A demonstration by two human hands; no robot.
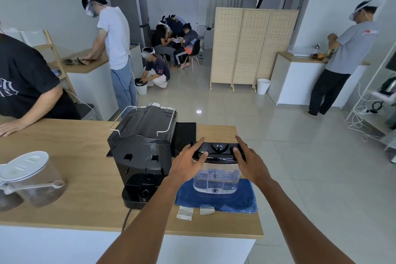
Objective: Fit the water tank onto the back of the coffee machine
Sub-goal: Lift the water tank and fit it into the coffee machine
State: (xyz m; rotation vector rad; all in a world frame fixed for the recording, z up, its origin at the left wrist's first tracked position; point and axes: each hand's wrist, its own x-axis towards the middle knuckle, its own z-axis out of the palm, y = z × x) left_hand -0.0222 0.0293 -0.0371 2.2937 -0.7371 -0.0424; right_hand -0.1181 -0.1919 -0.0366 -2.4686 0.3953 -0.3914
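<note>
- Clear water tank (215,180) with black lid (218,151), upright on a blue cloth (240,199) near the worktop's (75,178) front right corner, just right of the coffee machine (142,152).
- Left hand (188,164) and right hand (249,164) clasped on opposite ends of the lid, fingers curled over its top, thumbs toward the wearer; grip likely chosen to lift the tank level.
- Machine turned with its back and empty rear base toward the wearer, presumably to leave the tank seat open and within reach.
- Tank not yet seated; bottom apparently touching the cloth.
- Lidded clear canisters (32,180) well apart at the left edge, out of the path.
</note>
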